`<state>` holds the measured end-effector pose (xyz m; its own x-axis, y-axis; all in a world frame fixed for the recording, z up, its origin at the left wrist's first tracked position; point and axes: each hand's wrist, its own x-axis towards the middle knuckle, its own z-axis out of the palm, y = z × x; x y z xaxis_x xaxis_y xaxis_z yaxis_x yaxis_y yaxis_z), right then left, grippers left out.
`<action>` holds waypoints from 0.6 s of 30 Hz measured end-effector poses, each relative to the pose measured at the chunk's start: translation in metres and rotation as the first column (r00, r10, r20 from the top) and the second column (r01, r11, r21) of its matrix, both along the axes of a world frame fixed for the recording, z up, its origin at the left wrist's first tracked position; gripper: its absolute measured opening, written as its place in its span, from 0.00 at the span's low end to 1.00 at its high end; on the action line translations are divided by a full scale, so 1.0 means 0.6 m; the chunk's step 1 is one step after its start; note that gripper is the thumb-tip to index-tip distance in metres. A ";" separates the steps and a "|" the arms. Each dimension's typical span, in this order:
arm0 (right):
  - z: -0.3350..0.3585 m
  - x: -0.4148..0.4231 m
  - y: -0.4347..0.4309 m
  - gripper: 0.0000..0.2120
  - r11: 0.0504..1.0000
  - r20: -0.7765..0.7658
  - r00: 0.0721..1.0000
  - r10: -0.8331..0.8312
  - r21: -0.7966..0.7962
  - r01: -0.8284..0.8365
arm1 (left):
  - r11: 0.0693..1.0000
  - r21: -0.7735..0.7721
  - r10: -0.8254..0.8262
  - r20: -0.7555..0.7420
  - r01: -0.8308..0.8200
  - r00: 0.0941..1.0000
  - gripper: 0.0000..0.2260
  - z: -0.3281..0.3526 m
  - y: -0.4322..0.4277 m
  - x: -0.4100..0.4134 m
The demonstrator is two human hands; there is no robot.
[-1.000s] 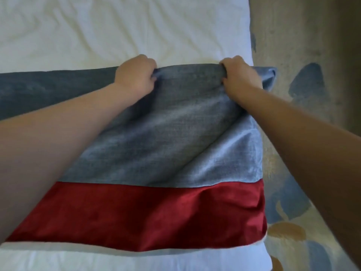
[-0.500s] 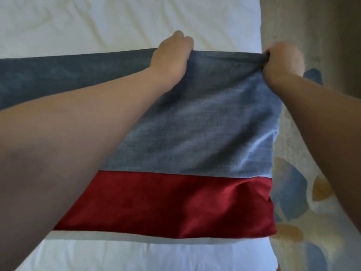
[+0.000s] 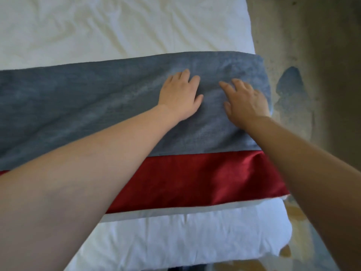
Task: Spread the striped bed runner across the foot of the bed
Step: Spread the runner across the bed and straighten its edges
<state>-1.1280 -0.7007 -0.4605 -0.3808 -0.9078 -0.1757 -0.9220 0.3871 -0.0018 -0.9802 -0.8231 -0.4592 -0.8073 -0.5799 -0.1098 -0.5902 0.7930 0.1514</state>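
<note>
The striped bed runner (image 3: 97, 106) lies across the foot of the bed (image 3: 117, 30), on top of the white duvet (image 3: 175, 237). Its blue-grey band (image 3: 195, 137) is on the far side and its red band (image 3: 195, 177) nearer the person. Its right end reaches the bed's right edge, beside the patterned carpet (image 3: 293, 55). The left hand (image 3: 179, 96) and the right hand (image 3: 244, 100) both rest flat on the blue-grey band near that end, close together. Their fingers are spread and relaxed, pressing the cloth and grasping nothing.

The step in hand looks like smoothing. Soft diagonal ripples run through the blue-grey band to the left of the left hand, so that stretch probably needs the most attention. It should go best with palms kept flat and swept apart along the runner's length, the pressure light enough that the duvet underneath does not bunch. The far edge slants slightly against the bed. It is worth checking that it runs parallel to the foot, and that the right end overhangs evenly, before lifting off.
</note>
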 end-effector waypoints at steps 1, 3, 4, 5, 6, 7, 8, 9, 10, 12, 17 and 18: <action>0.007 0.016 0.005 0.26 1.000 -0.008 1.000 -0.010 -0.009 0.010 | 1.000 -0.007 -0.016 -0.011 0.016 1.000 0.22 0.005 0.011 0.009; 0.020 0.043 0.021 0.25 0.999 -0.005 0.999 -0.040 -0.030 0.039 | 0.999 -0.019 -0.045 -0.027 0.045 0.999 0.22 0.014 0.035 0.028; 0.027 0.056 0.031 0.25 0.998 0.001 0.998 -0.055 -0.036 0.055 | 0.998 -0.019 -0.054 -0.032 0.054 0.998 0.22 0.018 0.049 0.038; 0.034 0.069 0.043 0.24 0.997 0.011 0.998 -0.069 -0.032 0.069 | 0.998 -0.019 -0.066 -0.027 0.066 0.997 0.23 0.023 0.065 0.049; 0.040 0.082 0.056 0.24 0.997 0.016 0.997 -0.079 -0.023 0.080 | 0.996 -0.021 -0.083 -0.022 0.083 0.996 0.22 0.028 0.084 0.060; 0.046 0.094 0.072 0.23 0.997 0.013 0.997 -0.081 -0.013 0.081 | 0.994 -0.020 -0.105 -0.025 0.104 0.994 0.22 0.031 0.104 0.072; 0.051 0.106 0.091 0.21 0.997 0.006 0.997 -0.079 -0.006 0.079 | 0.992 -0.013 -0.127 -0.039 0.127 0.991 0.21 0.035 0.129 0.084; 0.054 0.118 0.113 0.19 0.997 0.000 0.997 -0.078 -0.007 0.078 | 0.988 0.003 -0.152 -0.056 0.153 0.987 0.20 0.038 0.156 0.094; 0.056 0.128 0.137 0.15 0.997 -0.005 0.997 -0.079 -0.014 0.079 | 0.982 0.021 -0.184 -0.079 0.186 0.980 0.19 0.041 0.185 0.104; 0.058 0.145 0.196 0.10 0.997 -0.007 0.997 -0.073 -0.002 0.073 | 0.961 0.039 -0.268 -0.127 0.275 0.955 0.16 0.043 0.247 0.121; 0.049 0.160 0.359 0.14 0.972 0.180 0.981 -0.075 0.233 0.032 | 0.924 0.116 -0.369 0.027 0.364 0.929 0.12 0.020 0.385 0.138; 0.042 0.161 0.381 0.15 0.964 0.161 0.985 -0.055 0.264 0.011 | 0.938 0.113 -0.335 0.064 0.326 0.940 0.10 0.012 0.402 0.136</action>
<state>-1.0313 -0.4722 -0.4351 -0.3551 -0.8091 -0.4683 -0.9042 0.4244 -0.0476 -0.8985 -0.5817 -0.4522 -0.9375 -0.2646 -0.2260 -0.3108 0.9287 0.2021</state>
